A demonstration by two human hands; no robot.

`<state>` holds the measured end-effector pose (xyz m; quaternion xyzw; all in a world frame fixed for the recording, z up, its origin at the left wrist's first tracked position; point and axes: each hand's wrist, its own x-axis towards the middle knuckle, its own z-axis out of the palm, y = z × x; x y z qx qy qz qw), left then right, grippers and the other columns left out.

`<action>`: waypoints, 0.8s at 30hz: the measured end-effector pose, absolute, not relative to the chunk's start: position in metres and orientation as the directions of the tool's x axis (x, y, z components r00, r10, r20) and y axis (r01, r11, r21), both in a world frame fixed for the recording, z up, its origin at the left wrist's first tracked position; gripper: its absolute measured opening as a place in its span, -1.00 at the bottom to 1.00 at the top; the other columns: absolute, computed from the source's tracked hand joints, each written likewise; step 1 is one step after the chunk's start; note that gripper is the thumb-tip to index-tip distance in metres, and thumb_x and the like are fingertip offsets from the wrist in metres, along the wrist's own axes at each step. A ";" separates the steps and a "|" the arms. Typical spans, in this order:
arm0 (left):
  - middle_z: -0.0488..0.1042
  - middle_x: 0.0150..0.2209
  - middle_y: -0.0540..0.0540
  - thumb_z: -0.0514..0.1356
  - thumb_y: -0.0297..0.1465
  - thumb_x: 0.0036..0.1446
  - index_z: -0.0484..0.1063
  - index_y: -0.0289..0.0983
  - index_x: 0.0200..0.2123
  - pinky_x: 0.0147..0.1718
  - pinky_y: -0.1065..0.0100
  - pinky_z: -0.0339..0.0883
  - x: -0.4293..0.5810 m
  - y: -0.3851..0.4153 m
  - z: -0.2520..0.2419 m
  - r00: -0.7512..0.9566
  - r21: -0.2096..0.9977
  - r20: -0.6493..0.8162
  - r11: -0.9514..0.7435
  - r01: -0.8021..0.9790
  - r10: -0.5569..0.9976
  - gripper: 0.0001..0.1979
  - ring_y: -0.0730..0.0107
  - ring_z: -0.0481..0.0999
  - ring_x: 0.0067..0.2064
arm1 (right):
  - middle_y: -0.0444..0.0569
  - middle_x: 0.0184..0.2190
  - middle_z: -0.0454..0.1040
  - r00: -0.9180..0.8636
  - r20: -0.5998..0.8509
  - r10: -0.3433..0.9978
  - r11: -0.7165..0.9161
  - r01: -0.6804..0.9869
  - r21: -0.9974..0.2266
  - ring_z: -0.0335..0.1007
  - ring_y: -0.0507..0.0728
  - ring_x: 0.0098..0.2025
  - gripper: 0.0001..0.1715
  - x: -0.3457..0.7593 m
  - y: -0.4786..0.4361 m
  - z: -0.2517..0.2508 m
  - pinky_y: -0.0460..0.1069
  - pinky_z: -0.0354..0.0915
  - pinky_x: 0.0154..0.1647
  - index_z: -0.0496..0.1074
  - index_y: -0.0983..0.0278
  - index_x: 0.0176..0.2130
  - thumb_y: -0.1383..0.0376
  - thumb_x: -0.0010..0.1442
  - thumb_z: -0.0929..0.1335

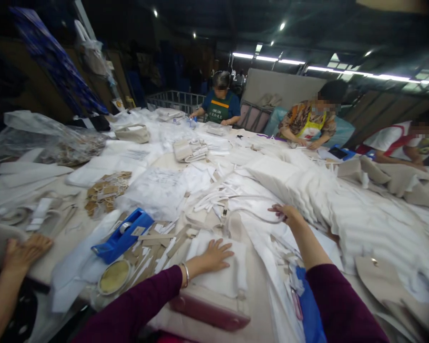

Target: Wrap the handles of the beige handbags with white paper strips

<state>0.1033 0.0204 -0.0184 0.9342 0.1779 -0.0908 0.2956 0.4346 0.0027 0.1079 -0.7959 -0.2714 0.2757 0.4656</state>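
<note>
A pale bag (218,286) with a dark red lower side lies in front of me, a white sheet (200,245) over its upper part. My left hand (214,256) rests flat on it with fingers spread. Further right and forward, my right hand (286,214) has its fingers bent around a light strap (253,213), which curves back toward the bag. A small metal buckle (224,212) shows on the strap beyond the bag.
A blue tape dispenser (123,236), a round tin (114,276) and tag bundles (107,190) lie left. A co-worker's hand (28,250) is at far left. White padding (329,205) is heaped right, beside a beige flap (382,276). Three people work across the table.
</note>
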 end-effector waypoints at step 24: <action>0.51 -0.18 -0.42 -0.06 0.16 0.04 0.46 -0.43 -0.27 -0.10 0.05 0.34 0.122 -0.014 0.064 0.878 0.726 -0.460 0.626 0.286 0.131 -0.27 -0.02 0.51 -0.09 | -0.13 -0.11 0.55 0.089 0.274 0.957 0.284 -0.123 -0.951 0.40 0.22 0.03 -0.72 0.321 -0.158 0.191 0.33 -0.08 0.26 0.52 -0.19 -0.20 -0.11 0.12 0.32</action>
